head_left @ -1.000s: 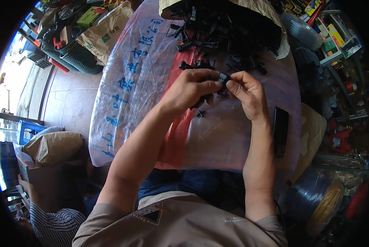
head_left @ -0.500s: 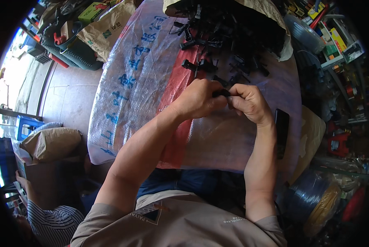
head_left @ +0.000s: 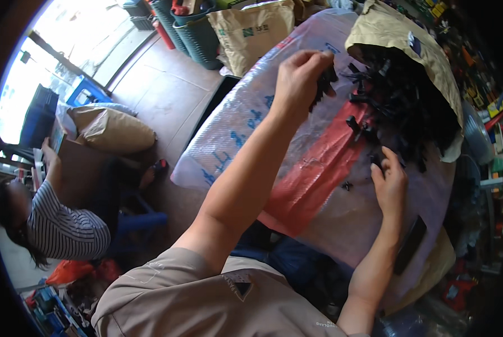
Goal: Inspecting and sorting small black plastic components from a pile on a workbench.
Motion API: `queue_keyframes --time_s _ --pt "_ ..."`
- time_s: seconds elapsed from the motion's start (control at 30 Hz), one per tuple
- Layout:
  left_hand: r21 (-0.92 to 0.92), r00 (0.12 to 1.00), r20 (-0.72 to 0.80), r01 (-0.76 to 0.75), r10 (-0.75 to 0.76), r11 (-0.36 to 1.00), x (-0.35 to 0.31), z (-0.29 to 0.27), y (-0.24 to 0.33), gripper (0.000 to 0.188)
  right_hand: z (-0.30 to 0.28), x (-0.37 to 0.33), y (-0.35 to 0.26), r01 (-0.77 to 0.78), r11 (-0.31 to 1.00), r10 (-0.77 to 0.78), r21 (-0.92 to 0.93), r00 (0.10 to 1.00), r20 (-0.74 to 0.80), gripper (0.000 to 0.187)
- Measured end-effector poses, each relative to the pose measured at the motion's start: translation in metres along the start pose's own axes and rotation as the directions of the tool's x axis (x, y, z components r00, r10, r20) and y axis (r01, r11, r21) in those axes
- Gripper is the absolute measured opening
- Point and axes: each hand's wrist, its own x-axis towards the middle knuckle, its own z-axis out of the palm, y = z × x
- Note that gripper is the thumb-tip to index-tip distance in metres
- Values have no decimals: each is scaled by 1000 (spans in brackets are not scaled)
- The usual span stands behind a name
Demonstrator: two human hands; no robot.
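Observation:
My left hand (head_left: pixel 303 76) is raised over the far left part of the woven plastic sheet (head_left: pixel 313 194). Its fingers are closed on black plastic parts (head_left: pixel 324 87), whose exact kind does not show. On the right, my right hand (head_left: pixel 391 182) is low over the sheet, thumb and fingers apart around a dark piece at the pile's near edge. A heap of black plastic parts (head_left: pixel 394 104) spills from the mouth of a brown paper sack (head_left: pixel 411 33). One small cross-shaped black piece (head_left: pixel 346 185) lies alone on the sheet.
A black phone-like slab (head_left: pixel 411 244) lies near the right edge. To the left, a person in a striped shirt (head_left: pixel 69 219) sits by a stuffed brown sack (head_left: pixel 114 130). Teal baskets (head_left: pixel 198 42) and a paper bag (head_left: pixel 251 36) stand beyond the sheet; cluttered shelves (head_left: pixel 487 101) line the right.
My hands, together before, have parted: the left moved to the far left with black parts, the right toward the near edge of the heap. The view has swung left, showing more of the seated person.

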Motion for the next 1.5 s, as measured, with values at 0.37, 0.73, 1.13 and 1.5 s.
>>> queue_keyframes --time_s 0.37,0.73,1.13,1.5 --pt "924 907 110 -244 407 293 49 -97 13 33 -23 3 -1 -180 651 214 737 976 49 14" --pt "390 738 675 -364 6 846 -51 86 -49 33 -35 -4 15 77 476 111 876 983 -147 24" --pt "341 794 573 -454 200 823 -68 86 -74 12 -15 4 -5 -6 503 158 865 984 -85 15" --pt "388 744 594 -597 305 702 -71 84 -74 9 -13 3 -6 50 321 100 946 991 -87 14"
